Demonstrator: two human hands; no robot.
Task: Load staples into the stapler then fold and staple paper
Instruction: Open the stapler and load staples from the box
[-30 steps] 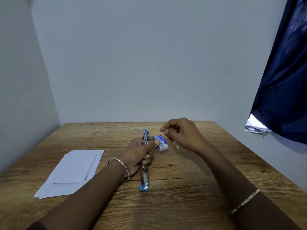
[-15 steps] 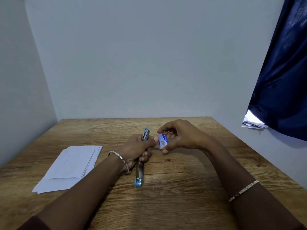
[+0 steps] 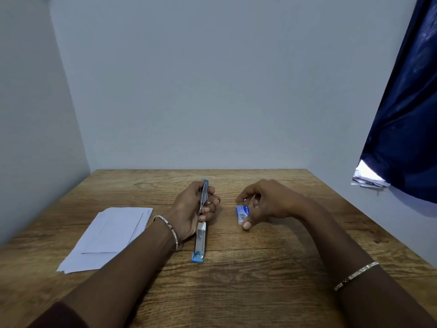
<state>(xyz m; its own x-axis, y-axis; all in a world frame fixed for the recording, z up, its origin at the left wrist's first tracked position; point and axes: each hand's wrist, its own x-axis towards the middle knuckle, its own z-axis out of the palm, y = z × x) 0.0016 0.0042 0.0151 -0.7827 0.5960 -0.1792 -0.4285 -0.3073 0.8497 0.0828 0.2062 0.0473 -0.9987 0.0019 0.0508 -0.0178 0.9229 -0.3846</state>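
A blue and silver stapler [image 3: 200, 240] is swung open on the wooden table [image 3: 260, 280]. Its long metal base points toward me and ends in a blue tip. My left hand [image 3: 189, 209] grips the raised upper arm of the stapler at the far end. To the right, a small blue and white staple box [image 3: 242, 213] rests on the table. My right hand [image 3: 269, 202] curls over it, thumb at its near edge and fingers at its far edge. A stack of white paper [image 3: 111, 235] lies flat on the left.
Grey walls close the table in at the back and left. A dark blue curtain [image 3: 406, 114] hangs at the right, with some loose papers [image 3: 369, 181] on a ledge under it.
My right hand has carried the staple box from beside the stapler down to the table on the right. My left hand still holds the open stapler.
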